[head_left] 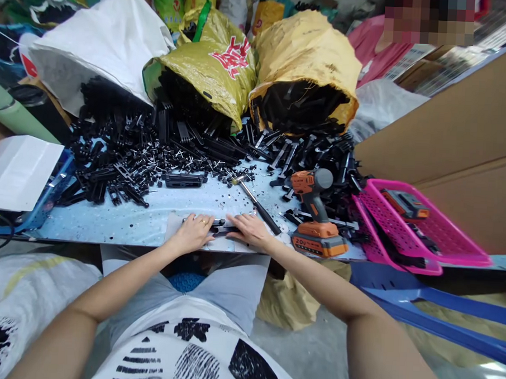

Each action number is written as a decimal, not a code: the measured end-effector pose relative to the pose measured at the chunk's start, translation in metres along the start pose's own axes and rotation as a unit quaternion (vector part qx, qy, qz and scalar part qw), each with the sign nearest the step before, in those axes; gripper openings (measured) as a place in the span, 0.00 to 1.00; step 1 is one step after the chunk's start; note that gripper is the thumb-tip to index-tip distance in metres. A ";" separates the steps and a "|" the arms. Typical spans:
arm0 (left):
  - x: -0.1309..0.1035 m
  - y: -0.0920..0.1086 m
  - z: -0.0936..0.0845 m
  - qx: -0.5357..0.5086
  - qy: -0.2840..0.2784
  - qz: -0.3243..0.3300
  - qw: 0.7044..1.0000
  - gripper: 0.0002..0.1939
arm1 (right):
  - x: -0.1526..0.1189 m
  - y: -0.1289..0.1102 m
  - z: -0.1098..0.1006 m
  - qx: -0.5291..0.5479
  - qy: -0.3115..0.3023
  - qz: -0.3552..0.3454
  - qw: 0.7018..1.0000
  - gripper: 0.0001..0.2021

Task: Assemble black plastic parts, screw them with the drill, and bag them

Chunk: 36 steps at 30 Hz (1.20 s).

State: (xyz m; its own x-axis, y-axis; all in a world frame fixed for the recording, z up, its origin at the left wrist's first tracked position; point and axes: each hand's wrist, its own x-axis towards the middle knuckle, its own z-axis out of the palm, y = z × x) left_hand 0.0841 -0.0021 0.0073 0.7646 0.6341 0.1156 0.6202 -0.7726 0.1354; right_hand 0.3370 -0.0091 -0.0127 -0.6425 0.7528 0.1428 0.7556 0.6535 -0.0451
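Note:
Both of my hands rest at the table's front edge over a pale sheet (173, 226). Between them lies a black part (222, 230), with a thin silvery piece along it. My left hand (194, 231) has its fingers closed on the part's left end. The right end is under the fingers of my right hand (249, 230), also closed on it. A hammer (258, 206) with a black handle lies just beyond my right hand. Farther right stands an orange and grey cordless drill (317, 214). Behind the hands sits a black slotted piece (184, 180).
Heaps of black parts (111, 166) and small pins spill from a white sack (104, 38), a green-gold sack (216, 70) and a yellow sack (305, 52). Pink baskets (456, 232) stand right, a blue tray (46, 203) left. A person (381, 41) is at the back right.

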 end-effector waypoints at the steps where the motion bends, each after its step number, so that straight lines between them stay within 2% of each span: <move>1: -0.001 -0.003 -0.001 0.011 0.000 0.005 1.000 0.24 | 0.000 -0.001 -0.001 -0.025 -0.001 0.026 0.999 0.29; 4: 0.000 -0.013 -0.001 0.004 0.020 -0.018 1.000 0.19 | 0.002 -0.007 -0.009 -0.051 -0.004 0.043 0.998 0.31; 7: -0.002 -0.016 -0.009 -0.036 0.100 -0.047 0.993 0.22 | 0.006 -0.017 -0.035 -0.007 0.016 -0.022 1.000 0.30; 9: -0.009 -0.007 -0.021 -0.097 0.169 -0.023 0.980 0.22 | 0.007 -0.028 -0.062 0.057 0.038 -0.086 0.994 0.29; 12: -0.027 0.018 -0.050 -0.269 0.228 0.061 0.934 0.22 | 0.006 -0.050 -0.105 0.208 0.062 -0.172 0.961 0.29; 15: -0.044 0.046 -0.076 -0.436 0.248 0.091 0.860 0.24 | 0.005 -0.072 -0.127 0.361 0.077 -0.215 0.904 0.28; 17: -0.050 0.060 -0.085 -0.486 0.258 0.067 0.832 0.24 | 0.005 -0.088 -0.123 0.435 0.108 -0.208 0.869 0.25; 19: -0.053 0.071 -0.088 -0.517 0.268 0.045 0.811 0.24 | 0.006 -0.106 -0.103 0.505 0.151 -0.192 0.828 0.23; 21: -0.052 0.079 -0.087 -0.538 0.308 0.042 0.783 0.24 | 0.010 -0.127 -0.074 0.561 0.231 -0.176 0.775 0.24; 23: -0.050 0.083 -0.084 -0.524 0.366 0.032 0.768 0.25 | 0.020 -0.145 -0.045 0.569 0.345 -0.092 0.740 0.31; 25: -0.048 0.083 -0.079 -0.476 0.390 0.024 0.788 0.28 | 0.035 -0.155 -0.021 0.540 0.431 0.050 0.721 0.36; 26: -0.047 0.081 -0.074 -0.451 0.382 0.023 0.806 0.31 | 0.045 -0.157 -0.012 0.528 0.450 0.109 0.712 0.36; 28: -0.044 0.074 -0.062 -0.396 0.361 0.027 0.844 0.36 | 0.066 -0.151 0.001 0.527 0.461 0.163 0.695 0.31; 29: -0.043 0.068 -0.055 -0.357 0.363 0.024 0.861 0.38 | 0.077 -0.144 0.005 0.531 0.453 0.167 0.696 0.27; 30: -0.041 0.061 -0.046 -0.307 0.371 0.016 0.876 0.40 | 0.088 -0.133 0.007 0.529 0.436 0.164 0.710 0.24; 31: -0.038 0.051 -0.038 -0.252 0.382 0.005 0.889 0.41 | 0.099 -0.120 0.008 0.514 0.412 0.156 0.736 0.22; 33: -0.031 0.025 -0.021 -0.148 0.385 -0.012 0.911 0.44 | 0.122 -0.081 0.005 0.440 0.352 0.139 0.815 0.19; 34: -0.027 0.010 -0.014 -0.110 0.368 -0.017 0.923 0.43 | 0.133 -0.057 0.001 0.378 0.324 0.135 0.857 0.20; 35: -0.021 -0.006 -0.007 -0.079 0.336 -0.021 0.938 0.42 | 0.144 -0.030 -0.004 0.310 0.310 0.151 0.886 0.20; 36: -0.014 -0.021 -0.001 -0.052 0.292 -0.027 0.955 0.41 | 0.154 -0.002 -0.010 0.248 0.312 0.193 0.897 0.20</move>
State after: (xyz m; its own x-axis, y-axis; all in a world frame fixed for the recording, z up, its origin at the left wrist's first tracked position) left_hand 0.0600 0.0050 0.0041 0.4845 0.6061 0.6308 0.6123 -0.7500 0.2503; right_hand 0.2383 0.1047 0.0194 -0.0328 0.8405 0.5408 0.6579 0.4255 -0.6214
